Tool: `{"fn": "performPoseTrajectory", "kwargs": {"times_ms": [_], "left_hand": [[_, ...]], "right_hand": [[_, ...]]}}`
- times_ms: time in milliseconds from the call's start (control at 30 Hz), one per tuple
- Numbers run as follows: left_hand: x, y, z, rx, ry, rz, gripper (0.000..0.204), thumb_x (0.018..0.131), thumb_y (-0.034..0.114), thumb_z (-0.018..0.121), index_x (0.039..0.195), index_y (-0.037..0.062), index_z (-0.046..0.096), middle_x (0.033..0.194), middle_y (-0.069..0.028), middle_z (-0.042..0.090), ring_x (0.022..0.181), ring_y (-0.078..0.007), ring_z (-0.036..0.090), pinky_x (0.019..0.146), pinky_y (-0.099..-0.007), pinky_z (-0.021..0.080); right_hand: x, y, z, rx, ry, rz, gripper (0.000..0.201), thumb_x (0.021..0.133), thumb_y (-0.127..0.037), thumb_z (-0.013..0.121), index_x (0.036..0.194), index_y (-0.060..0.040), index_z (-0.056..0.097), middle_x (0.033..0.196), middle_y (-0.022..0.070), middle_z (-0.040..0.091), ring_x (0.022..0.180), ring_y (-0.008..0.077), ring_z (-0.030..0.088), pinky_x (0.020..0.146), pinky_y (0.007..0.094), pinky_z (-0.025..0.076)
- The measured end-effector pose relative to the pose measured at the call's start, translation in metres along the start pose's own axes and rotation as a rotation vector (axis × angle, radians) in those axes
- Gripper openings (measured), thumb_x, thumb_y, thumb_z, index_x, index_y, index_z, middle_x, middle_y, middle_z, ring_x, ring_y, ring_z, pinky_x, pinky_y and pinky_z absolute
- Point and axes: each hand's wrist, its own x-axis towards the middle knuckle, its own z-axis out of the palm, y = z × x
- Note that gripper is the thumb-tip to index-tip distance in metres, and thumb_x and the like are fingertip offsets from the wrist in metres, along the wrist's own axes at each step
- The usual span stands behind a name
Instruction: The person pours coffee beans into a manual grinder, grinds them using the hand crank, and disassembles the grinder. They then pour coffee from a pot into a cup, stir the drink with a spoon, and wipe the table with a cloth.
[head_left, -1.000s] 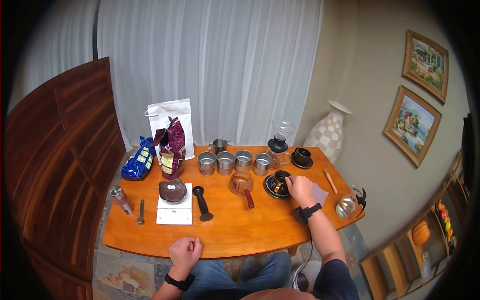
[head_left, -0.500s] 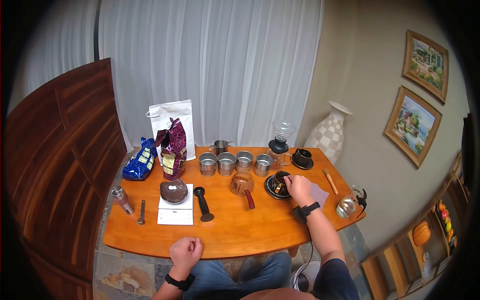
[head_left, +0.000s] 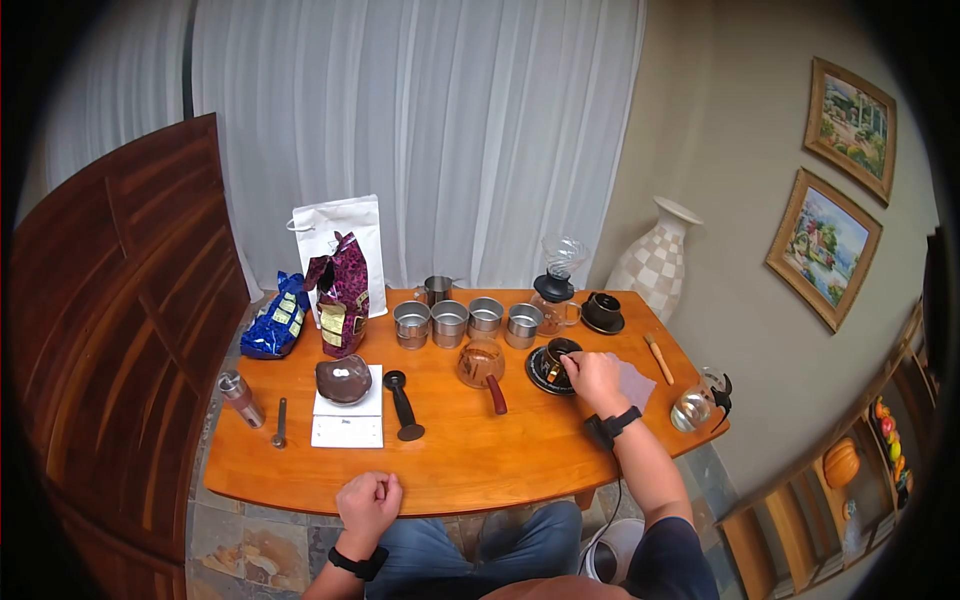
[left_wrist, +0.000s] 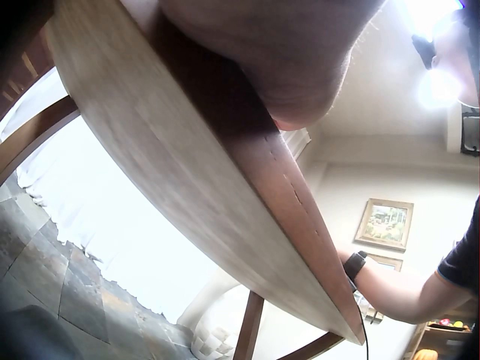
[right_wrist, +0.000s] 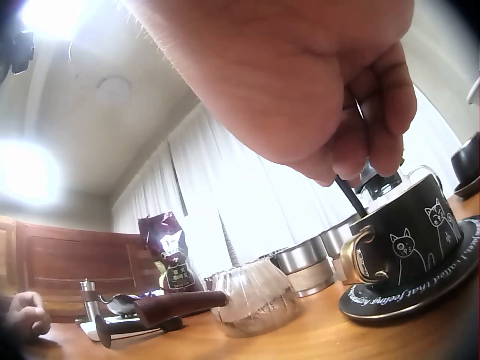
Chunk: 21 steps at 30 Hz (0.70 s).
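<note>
A black cup [right_wrist: 409, 238] with white cat drawings and a gold handle stands on a black saucer [right_wrist: 360, 306] with lettering round its rim. Over its mouth, my right hand [head_left: 595, 380] pinches a thin dark stick [right_wrist: 351, 196] that slants down into the cup. The stick's lower end is hidden inside. My left hand [head_left: 369, 503] rests at the table's front edge with curled fingers and nothing visible in it. In the left wrist view, only the underside of that hand [left_wrist: 300, 60] shows above the table edge.
A glass pot [head_left: 480, 362] with a wooden handle stands left of the cup, with several metal cups [head_left: 450, 322] behind. Further left are a black tamper [head_left: 402, 405] and a white scale [head_left: 347, 432] bearing a dark dish. A glass kettle [head_left: 692, 410] stands at the right edge.
</note>
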Motion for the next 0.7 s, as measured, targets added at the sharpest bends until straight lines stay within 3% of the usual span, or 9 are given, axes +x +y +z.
{"fn": "performPoseTrajectory", "kwargs": {"times_ms": [300, 700], "left_hand": [[0.002, 0.003, -0.003, -0.015, 0.003, 0.003, 0.021, 0.079, 0.006, 0.079, 0.069, 0.0089, 0.06, 0.054, -0.0041, 0.05, 0.048, -0.0232, 0.054, 0.046, -0.0346, 0.041], [0.0, 0.0, -0.001, -0.031, -0.003, 0.009, 0.021, 0.079, 0.006, 0.079, 0.071, 0.0086, 0.06, 0.055, -0.0051, 0.049, 0.048, -0.0241, 0.053, 0.046, -0.0351, 0.04]], "right_hand": [[0.014, 0.023, 0.022, -0.039, 0.03, 0.072, 0.026, 0.094, -0.033, 0.068, 0.091, -0.0109, 0.081, 0.077, 0.018, 0.072, 0.074, 0.0384, 0.07, 0.067, 0.0474, 0.055], [-0.002, 0.004, -0.009, -0.031, 0.014, 0.007, 0.025, 0.093, -0.028, 0.068, 0.085, -0.0074, 0.08, 0.073, 0.0198, 0.07, 0.07, 0.0389, 0.069, 0.067, 0.0478, 0.054]]}}
